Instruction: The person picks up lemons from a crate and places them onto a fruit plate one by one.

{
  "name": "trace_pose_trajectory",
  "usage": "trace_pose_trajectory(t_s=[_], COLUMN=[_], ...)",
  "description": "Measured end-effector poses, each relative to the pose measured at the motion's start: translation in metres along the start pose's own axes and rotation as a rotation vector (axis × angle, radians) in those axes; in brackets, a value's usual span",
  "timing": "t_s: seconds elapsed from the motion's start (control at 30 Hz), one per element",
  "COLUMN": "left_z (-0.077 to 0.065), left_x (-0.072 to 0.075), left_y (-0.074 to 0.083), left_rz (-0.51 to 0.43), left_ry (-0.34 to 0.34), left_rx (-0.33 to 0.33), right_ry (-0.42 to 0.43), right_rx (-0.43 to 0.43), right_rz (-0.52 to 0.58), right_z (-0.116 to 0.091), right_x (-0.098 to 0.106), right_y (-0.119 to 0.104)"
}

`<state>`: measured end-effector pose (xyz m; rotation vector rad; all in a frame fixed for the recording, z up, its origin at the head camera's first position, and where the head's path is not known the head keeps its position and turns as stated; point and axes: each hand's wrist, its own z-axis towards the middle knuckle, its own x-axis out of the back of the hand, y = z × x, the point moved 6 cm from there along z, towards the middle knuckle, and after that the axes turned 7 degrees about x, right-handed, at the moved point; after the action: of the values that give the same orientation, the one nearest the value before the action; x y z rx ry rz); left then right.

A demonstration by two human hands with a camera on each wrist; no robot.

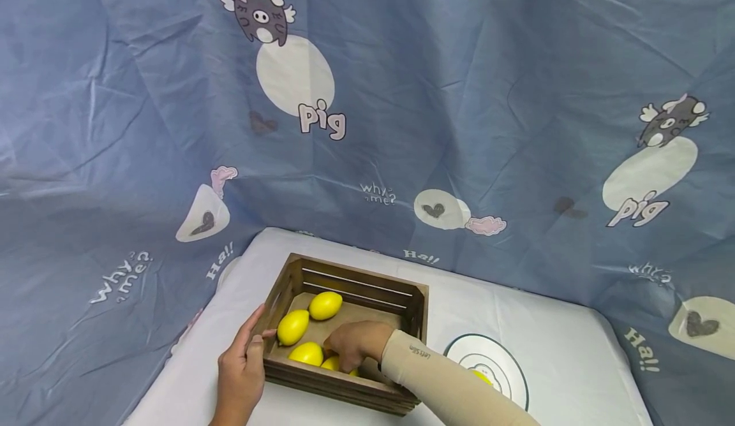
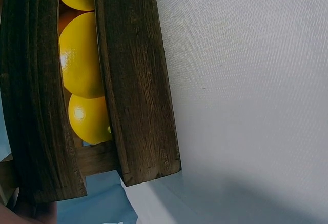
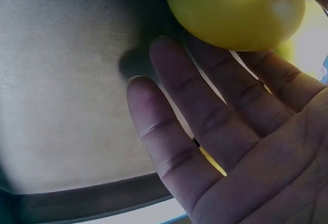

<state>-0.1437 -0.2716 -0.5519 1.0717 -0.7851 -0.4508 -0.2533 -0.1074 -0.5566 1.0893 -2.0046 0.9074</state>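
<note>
A brown slatted wooden crate (image 1: 356, 271) stands on the white table, with several yellow lemons (image 1: 325, 305) inside. My left hand (image 1: 241, 365) grips the crate's left side near the front corner; in the left wrist view only a bit of that hand shows, at the lower left. My right hand (image 1: 358, 344) reaches down into the crate at the front. It holds a lemon (image 3: 236, 11) between the thumb and the fingers, close to the crate's floor. Through the slats in the left wrist view, lemons (image 2: 82, 55) lie in a row.
To the crate's right, a white plate (image 1: 459, 348) with a dark rim lies on the white table (image 1: 551, 330). Something yellow (image 1: 482, 377) shows on the plate, partly hidden by my right sleeve. A blue printed cloth (image 1: 390, 94) hangs behind and around the table.
</note>
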Motion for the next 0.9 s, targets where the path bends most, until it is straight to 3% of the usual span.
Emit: trace_pose_trajectory(t_s=[0.33,0.63,0.9], left_z=[0.001,0.001,0.001], left_x=[0.000,0.000,0.000], left_y=[0.000,-0.001,-0.002], left_rz=[0.007,0.011,-0.005], left_ry=[-0.001,-0.006,-0.005], left_rx=[0.002,0.028,0.004], right_ry=[0.000,0.040,0.047], right_rx=[-0.006,-0.064,-0.103], right_rz=[0.022,0.086,0.098], right_z=[-0.002,-0.005,-0.007], right_x=[0.002,0.008,0.010], right_y=[0.003,0.009,0.011])
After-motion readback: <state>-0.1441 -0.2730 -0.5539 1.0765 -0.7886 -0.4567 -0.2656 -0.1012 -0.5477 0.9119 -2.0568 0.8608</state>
